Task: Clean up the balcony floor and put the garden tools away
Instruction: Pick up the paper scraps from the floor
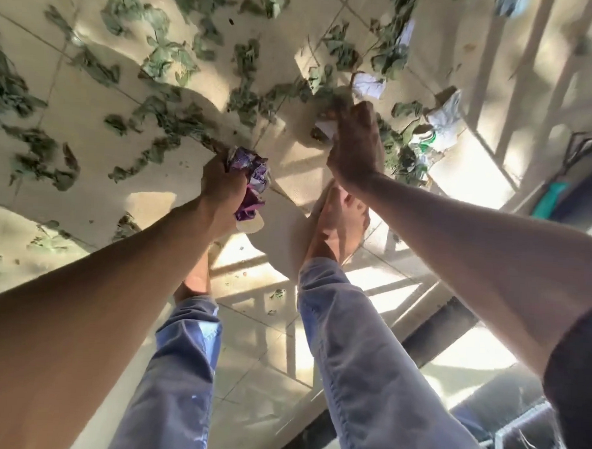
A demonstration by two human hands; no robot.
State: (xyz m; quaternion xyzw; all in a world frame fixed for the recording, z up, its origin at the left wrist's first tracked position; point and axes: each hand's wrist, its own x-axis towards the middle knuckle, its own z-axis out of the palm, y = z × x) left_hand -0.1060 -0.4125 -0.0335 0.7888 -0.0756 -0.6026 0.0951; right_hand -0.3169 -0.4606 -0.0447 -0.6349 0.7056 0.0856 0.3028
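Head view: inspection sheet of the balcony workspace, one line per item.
Surface: pale tiled balcony floor, sunlit in patches.
Job's things: wilted green leaves strewn over the tiles; teal-handled garden tool at the right edge.
Clutter: crumpled white paper scraps among the leaves near the railing.
Grippers: left hand grips a crumpled purple wrapper; right hand reaches into the litter, fingers curled on a white scrap, partly hidden.
Cables: nothing seen.
Surroundings: white metal railing; person's bare feet and blue jeans.
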